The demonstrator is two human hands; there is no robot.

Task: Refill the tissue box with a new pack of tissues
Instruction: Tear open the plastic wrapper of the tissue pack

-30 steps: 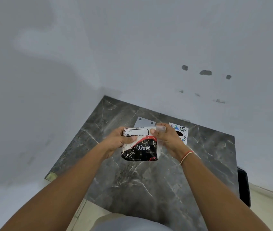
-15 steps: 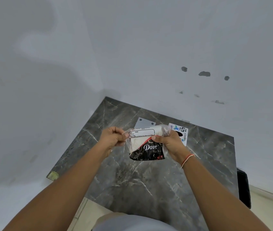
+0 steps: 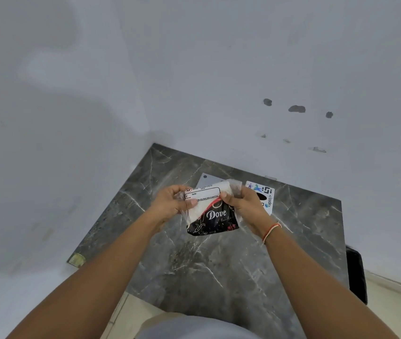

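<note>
A tissue pack (image 3: 210, 212) in a clear wrapper, black at the bottom with white "Dove" lettering, is held in the air above the dark marble table (image 3: 219, 265). My left hand (image 3: 172, 203) pinches the wrapper's upper left edge. My right hand (image 3: 246, 206) grips its upper right corner, where loose clear plastic sticks up. Behind my right hand a white tissue box (image 3: 265, 194) with coloured print and a dark oval opening lies on the table, partly hidden.
A flat grey plate (image 3: 205, 179) lies on the table behind the pack. White walls meet at the table's far left corner. A black object (image 3: 356, 272) stands off the table's right edge. A yellowish sticker (image 3: 77, 260) marks the near left corner.
The hands spread apart and pulled the wrapper's top open, then came closer together again. The pack stayed above the same spot on the table.
</note>
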